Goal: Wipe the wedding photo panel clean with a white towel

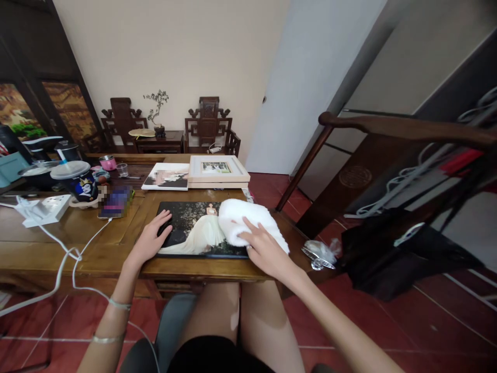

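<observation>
A large dark photo print (190, 228) showing a figure in a white dress lies flat on the wooden table (58, 248) near its front edge. My left hand (151, 238) rests flat on the print's left edge, fingers spread. My right hand (262, 248) presses down on a white folded cloth (248, 220) that lies over the print's right side. Its fingers lie on top of the cloth rather than around it.
Behind the print lie a second photo (166, 176) and stacked light wooden frames (218, 170). At the left are a phone (114, 202), a power strip (46, 207) with white cables, a lidded cup (75, 178) and bowls. A dark wooden chair (388, 171) with a black bag stands right.
</observation>
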`<state>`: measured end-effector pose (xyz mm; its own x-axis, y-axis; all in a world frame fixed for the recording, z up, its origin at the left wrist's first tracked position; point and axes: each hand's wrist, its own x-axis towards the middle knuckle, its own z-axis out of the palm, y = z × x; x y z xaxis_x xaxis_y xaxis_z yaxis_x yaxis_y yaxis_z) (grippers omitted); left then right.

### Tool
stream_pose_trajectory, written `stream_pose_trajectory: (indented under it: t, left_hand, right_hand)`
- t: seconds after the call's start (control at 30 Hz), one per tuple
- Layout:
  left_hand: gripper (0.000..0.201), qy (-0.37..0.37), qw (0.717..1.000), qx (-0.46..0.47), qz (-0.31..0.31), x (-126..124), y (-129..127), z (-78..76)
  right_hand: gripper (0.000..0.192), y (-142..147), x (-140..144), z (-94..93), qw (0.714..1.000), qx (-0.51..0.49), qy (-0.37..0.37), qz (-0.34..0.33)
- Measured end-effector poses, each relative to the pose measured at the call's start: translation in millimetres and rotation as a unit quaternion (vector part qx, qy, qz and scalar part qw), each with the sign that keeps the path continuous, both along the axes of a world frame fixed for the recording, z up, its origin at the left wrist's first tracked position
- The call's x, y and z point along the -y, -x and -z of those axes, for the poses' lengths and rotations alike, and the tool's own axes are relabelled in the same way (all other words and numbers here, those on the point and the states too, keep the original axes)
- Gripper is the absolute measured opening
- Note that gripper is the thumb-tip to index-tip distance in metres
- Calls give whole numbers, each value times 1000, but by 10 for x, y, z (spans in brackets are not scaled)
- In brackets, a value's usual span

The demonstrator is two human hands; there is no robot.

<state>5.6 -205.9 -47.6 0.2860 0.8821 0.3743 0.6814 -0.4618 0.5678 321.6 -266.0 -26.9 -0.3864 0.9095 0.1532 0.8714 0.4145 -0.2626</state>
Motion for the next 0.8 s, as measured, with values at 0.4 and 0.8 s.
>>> stream_pose_trajectory:
  t: [0.4, 0.8]
  left_hand:
    - [44, -10, 1000, -11, -15, -37, 29, 24]
    - [48, -1, 1000, 3, 0, -28, 29, 31]
  right_hand:
    - [51, 1451, -1166, -292, 993, -5, 7, -120]
    - [51, 460, -1208, -64, 998, -30, -21, -56]
